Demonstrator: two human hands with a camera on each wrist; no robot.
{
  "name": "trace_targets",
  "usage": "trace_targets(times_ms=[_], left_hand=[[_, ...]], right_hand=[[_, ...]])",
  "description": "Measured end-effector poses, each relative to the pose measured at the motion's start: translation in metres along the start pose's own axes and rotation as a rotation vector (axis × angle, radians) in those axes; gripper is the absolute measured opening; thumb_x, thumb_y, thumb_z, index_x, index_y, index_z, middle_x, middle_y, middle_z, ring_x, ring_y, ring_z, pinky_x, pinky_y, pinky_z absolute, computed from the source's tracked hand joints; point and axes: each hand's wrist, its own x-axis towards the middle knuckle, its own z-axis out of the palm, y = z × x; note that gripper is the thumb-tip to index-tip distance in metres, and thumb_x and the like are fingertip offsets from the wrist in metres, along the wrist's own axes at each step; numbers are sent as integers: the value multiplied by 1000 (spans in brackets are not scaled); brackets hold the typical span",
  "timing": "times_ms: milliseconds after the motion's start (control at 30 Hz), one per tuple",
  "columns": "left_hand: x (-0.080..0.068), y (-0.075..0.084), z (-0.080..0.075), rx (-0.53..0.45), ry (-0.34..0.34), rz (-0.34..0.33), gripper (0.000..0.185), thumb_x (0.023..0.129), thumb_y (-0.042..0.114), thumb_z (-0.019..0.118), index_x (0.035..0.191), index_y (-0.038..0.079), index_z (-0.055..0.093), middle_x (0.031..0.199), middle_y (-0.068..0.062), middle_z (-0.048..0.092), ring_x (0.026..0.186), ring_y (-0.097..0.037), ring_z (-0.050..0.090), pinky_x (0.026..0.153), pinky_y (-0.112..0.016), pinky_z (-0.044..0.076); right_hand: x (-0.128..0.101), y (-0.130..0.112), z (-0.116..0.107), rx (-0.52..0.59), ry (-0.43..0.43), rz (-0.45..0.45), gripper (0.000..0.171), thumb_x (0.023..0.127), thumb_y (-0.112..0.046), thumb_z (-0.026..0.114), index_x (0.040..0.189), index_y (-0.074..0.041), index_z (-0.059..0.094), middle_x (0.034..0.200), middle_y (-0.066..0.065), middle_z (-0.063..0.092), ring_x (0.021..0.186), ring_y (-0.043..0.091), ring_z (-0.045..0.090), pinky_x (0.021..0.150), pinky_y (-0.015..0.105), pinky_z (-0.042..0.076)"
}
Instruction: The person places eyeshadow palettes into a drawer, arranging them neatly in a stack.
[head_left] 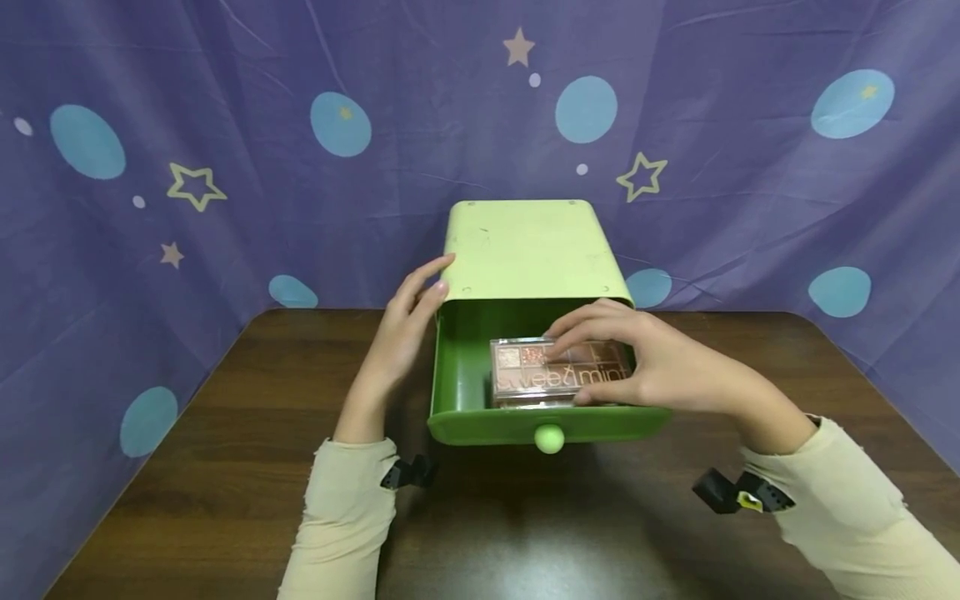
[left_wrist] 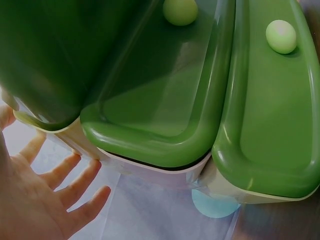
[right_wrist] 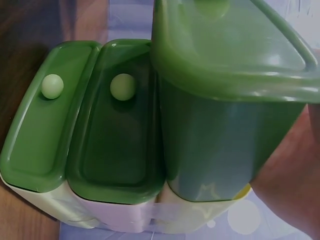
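Note:
A cream-yellow drawer cabinet [head_left: 528, 250] stands on the table with its green top drawer [head_left: 480, 428] pulled out. In the drawer's right part, a clear-lidded eyeshadow palette [head_left: 528, 379] lettered "sweet mint" shows above the front rim. My right hand [head_left: 652, 362] grips it, thumb on the near edge and fingers over the far side. The palette is hidden in the right wrist view, behind the drawer front. My left hand [head_left: 401, 333] rests its fingertips on the cabinet's left side. In the left wrist view that hand's fingers [left_wrist: 82, 182] are spread and fairly straight.
Two closed green drawers, a middle one [right_wrist: 120, 145] and a bottom one [right_wrist: 45, 135], sit below the open drawer, each with a round pale knob. The cabinet stands on a dark wooden table [head_left: 247, 433]. Behind it hangs a purple patterned curtain [head_left: 442, 83].

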Motion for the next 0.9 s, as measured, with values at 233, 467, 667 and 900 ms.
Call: trace_targets(times_ms=[233, 467, 667, 900], left_hand=[[0, 1, 0, 2, 8, 2, 44, 104, 25, 47, 146, 13, 49, 149, -7, 42, 129, -24, 44, 104, -46, 38], [0, 0, 1, 0, 13, -4, 44, 104, 26, 47, 146, 13, 49, 150, -6, 41, 131, -24, 43, 107, -46, 36], [0, 1, 1, 3, 8, 1, 44, 104, 26, 47, 147, 13, 48, 150, -7, 41, 133, -25, 41, 107, -47, 36], [0, 2, 0, 17, 5, -6, 45, 104, 27, 47, 147, 13, 48, 151, -7, 41, 134, -26, 40, 108, -48, 35]], right_hand=[[-6, -5, -1, 9, 51, 0, 39, 86, -17, 79, 123, -22, 68, 132, -7, 59, 121, 12, 51, 95, 27, 42], [-20, -31, 12, 27, 374, -95, 39, 86, 4, 73, 122, -9, 68, 123, 3, 65, 117, 16, 57, 98, 25, 43], [-32, -52, 33, 155, 637, -319, 20, 93, -5, 68, 106, 9, 69, 103, 13, 70, 89, 15, 60, 79, 22, 47], [-46, -65, 57, 234, 636, -440, 15, 91, 2, 68, 101, 14, 67, 95, 14, 68, 81, 14, 56, 68, 21, 46]])
